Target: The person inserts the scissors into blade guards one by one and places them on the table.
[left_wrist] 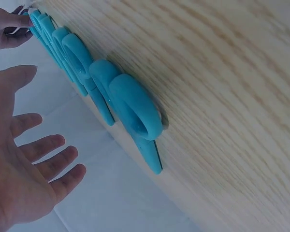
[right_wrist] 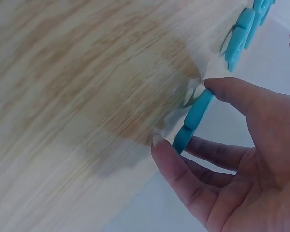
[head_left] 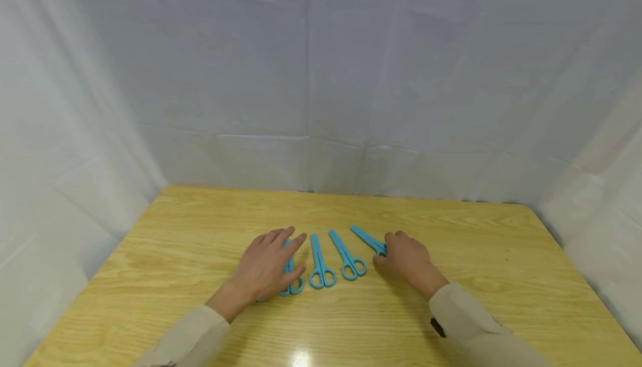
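Several pairs of light blue scissors lie in a fanned row on the wooden table. At the row's right end, my right hand [head_left: 407,258] holds the handles of one pair of scissors [head_left: 368,239] between thumb and fingers; the right wrist view shows its handle loops [right_wrist: 197,113] in that grip. Two more pairs, the right-middle scissors [head_left: 347,255] and the middle scissors [head_left: 319,264], lie untouched. Over the left end hovers my left hand [head_left: 268,264], fingers spread and holding nothing. It partly hides the left scissors [head_left: 297,286] and nearly covers the leftmost scissors [left_wrist: 135,108].
The table [head_left: 476,233] has light wood grain. A pale sheet [head_left: 351,77] hangs behind its far edge, and similar sheets hang at both sides.
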A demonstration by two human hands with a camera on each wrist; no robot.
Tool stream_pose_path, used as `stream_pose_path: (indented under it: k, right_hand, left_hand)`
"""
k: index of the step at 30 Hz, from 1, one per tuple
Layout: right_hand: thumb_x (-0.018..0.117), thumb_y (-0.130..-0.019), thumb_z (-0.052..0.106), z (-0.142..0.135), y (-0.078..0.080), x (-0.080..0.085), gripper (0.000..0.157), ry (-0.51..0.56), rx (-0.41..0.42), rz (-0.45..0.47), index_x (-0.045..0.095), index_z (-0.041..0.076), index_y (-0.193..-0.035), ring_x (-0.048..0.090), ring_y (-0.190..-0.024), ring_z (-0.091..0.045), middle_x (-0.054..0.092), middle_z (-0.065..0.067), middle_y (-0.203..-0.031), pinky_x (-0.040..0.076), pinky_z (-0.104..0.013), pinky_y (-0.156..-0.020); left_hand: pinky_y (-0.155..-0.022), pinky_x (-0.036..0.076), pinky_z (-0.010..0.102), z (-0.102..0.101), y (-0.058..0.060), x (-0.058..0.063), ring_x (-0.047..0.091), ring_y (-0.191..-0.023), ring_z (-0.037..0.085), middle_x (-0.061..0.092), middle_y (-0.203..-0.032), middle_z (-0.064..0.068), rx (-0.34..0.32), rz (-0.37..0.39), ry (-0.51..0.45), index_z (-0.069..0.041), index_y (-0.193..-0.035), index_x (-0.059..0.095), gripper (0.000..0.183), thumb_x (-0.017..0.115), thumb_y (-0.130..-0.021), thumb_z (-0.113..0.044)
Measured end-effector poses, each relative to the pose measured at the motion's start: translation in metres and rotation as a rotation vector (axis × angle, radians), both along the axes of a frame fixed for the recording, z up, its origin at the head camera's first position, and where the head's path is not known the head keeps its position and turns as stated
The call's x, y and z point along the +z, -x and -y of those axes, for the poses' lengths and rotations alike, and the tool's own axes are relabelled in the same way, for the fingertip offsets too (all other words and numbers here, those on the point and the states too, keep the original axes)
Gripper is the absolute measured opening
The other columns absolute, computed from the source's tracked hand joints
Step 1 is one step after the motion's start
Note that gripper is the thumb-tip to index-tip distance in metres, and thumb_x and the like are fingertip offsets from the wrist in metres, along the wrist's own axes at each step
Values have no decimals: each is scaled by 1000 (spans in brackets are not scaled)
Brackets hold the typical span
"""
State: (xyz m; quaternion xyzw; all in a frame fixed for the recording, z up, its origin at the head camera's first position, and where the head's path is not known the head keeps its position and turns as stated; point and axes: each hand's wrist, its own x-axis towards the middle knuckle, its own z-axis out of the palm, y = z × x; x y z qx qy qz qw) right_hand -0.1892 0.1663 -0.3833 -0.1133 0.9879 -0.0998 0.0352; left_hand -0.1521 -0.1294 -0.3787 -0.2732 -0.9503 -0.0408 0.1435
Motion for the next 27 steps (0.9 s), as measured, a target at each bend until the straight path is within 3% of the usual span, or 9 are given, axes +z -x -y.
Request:
stream_pose_path:
  k: [5, 13, 19, 22, 27]
  right_hand:
    - [67, -86, 32, 0, -1, -4, 39, -5, 5, -20, 59, -2, -103, 49, -61, -20, 54, -13, -88, 46, -36, -54]
    - [65, -89, 35, 1, -2, -7, 33, -43, 14, -45, 58, 3, -92, 48, -59, -19, 48, -11, -86, 43, -33, -52]
    - [63, -89, 40, -2, -4, -6, 35, -42, 13, -34, 58, 6, -93, 50, -62, -21, 48, -9, -87, 44, -36, -52]
    - [60, -90, 44, -6, -5, -7, 38, -32, 10, -25, 60, 7, -101, 54, -72, -25, 52, -10, -94, 47, -40, -55]
    - [55, -94, 44, -20, -5, -9, 47, -20, 32, -59, 58, 7, -123, 56, -102, -36, 54, -15, -120, 52, -50, -70]
  left_hand:
    - [-95, 42, 51, 1, 0, -1, 49, -120, 33, 49, -136, 15, -2, 18, 15, -14, -137, 52, 60, 62, -88, -48]
    - [-95, 43, 51, 3, -1, -4, 49, -120, 33, 51, -135, 15, -15, 9, 24, -15, -135, 54, 59, 61, -88, -51]
    - [-93, 44, 51, 4, -1, -6, 51, -119, 33, 52, -134, 15, -21, -15, 35, -15, -134, 56, 59, 61, -88, -51]
    - [-93, 44, 51, 4, -2, -6, 50, -119, 33, 52, -134, 15, -20, -5, 34, -15, -134, 56, 58, 61, -88, -51]
    - [-96, 42, 51, 7, -2, -5, 48, -122, 32, 50, -136, 14, 14, 36, 38, -15, -135, 55, 58, 59, -89, -51]
